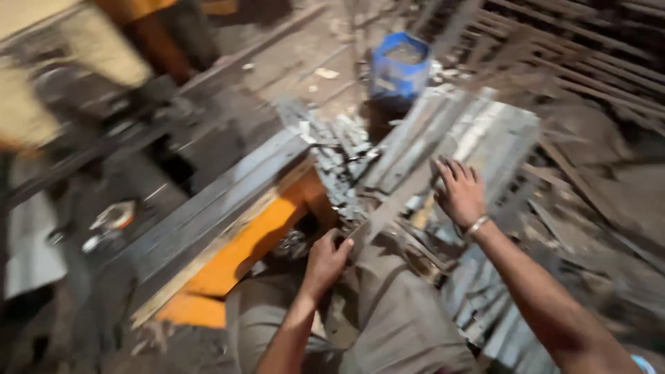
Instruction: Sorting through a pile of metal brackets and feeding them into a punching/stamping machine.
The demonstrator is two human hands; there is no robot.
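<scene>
Left hand (325, 260) clenched on long flat grey metal strip (388, 208), just right of orange wooden block (256, 235); right hand (458, 190) spread over grey metal strip pile (478, 131) beyond. Probably needed: firm grip, sharp edges avoided.

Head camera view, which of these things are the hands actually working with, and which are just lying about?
In hand:
- metal strip, gripped at its near end by the left hand
- stack of flat metal strips, under the spread right hand

Lying about:
- blue bucket
- orange machine frame
- long steel bars
- another person's arm, top left
</scene>
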